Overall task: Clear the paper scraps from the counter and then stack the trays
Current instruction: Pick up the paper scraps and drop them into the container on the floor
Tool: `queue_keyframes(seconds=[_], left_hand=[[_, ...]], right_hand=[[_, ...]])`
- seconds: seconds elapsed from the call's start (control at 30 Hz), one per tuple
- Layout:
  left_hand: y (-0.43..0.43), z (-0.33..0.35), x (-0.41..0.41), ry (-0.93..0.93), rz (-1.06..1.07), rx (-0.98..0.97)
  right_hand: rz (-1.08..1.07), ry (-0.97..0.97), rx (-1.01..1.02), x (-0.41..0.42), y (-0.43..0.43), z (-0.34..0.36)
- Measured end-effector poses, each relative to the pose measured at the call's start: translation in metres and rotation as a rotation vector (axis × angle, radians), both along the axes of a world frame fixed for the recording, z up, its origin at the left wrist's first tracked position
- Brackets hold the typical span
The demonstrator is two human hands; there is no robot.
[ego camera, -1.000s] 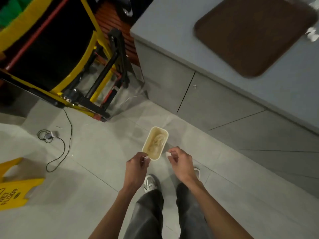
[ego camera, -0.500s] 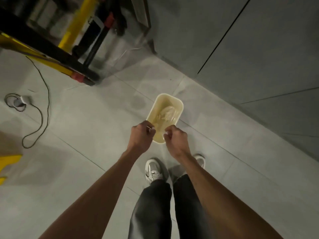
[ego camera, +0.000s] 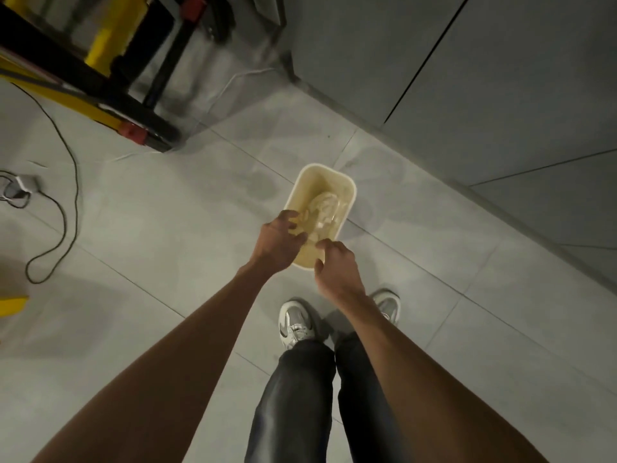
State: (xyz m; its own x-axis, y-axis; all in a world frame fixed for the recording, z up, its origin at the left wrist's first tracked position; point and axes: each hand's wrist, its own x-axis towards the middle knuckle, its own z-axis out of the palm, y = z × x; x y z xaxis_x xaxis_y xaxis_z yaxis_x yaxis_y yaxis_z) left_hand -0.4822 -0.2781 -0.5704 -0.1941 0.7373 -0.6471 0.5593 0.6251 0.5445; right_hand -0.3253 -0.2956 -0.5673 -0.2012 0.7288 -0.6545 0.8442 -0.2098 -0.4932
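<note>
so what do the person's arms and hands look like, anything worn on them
Both forearms are bare as far as the frame shows: no sleeves. The left hand and right hand carry no gloves, and no watch, ring or band is visible.

dim, soft blur, wide-angle bending at edges

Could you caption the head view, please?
Left hand and right hand above a cream rectangular plastic bin on grey tiles.

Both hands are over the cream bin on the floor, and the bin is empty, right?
Not empty. The head view shows crumpled scraps lying in the cream bin on the floor, with the left hand and right hand over it.
</note>
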Motion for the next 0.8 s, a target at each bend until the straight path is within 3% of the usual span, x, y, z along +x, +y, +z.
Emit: queue_keyframes(seconds=[0.37,0.57,0.8], left_hand=[[-0.047,0.228,-0.031,0.019,0.029,0.145],[-0.058,0.371,-0.021,-0.028,0.069,0.242],[-0.06,0.488,0.003,-0.02,0.047,0.372]], right_hand=[[-0.157,0.059,0.139,0.043,0.01,0.225],[-0.2,0.058,0.232,0.076,0.006,0.368],[-0.293,0.059,0.397,0.127,0.001,0.489]])
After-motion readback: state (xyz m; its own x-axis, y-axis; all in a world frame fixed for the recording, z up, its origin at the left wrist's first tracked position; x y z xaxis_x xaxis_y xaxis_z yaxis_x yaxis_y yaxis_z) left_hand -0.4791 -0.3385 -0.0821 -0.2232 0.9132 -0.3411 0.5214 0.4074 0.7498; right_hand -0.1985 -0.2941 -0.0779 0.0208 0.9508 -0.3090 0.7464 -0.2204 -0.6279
